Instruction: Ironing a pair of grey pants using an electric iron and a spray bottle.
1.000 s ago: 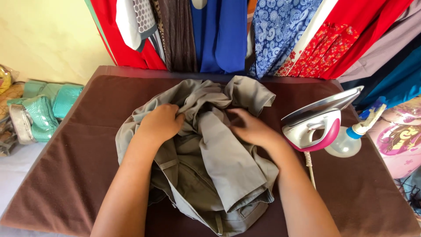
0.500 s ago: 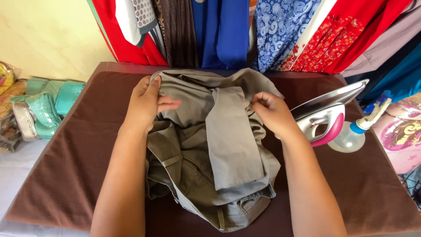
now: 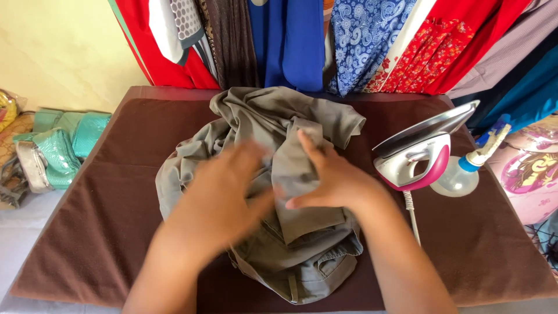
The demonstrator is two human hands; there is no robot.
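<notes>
A crumpled grey-green garment [image 3: 273,122] lies bunched in the middle of a brown padded ironing surface [image 3: 104,232]. My left hand [image 3: 224,192] hovers over the garment's left half, fingers spread and blurred by motion, holding nothing. Flat on the garment's centre fold rests my right hand [image 3: 331,174], fingers extended and pointing left and away from me. A pocket and seam of the garment show near the front edge, below my hands.
A white and pink iron [image 3: 418,151] stands tilted on its heel at the right, its cord trailing toward me. Beside it is a clear spray bottle [image 3: 465,171]. Colourful clothes [image 3: 290,40] hang behind. Teal bags [image 3: 58,148] lie left of the board.
My hands let go of the garment's far edge and came back toward me over its middle. The cloth, stretched a moment ago, has slumped into a looser heap.
</notes>
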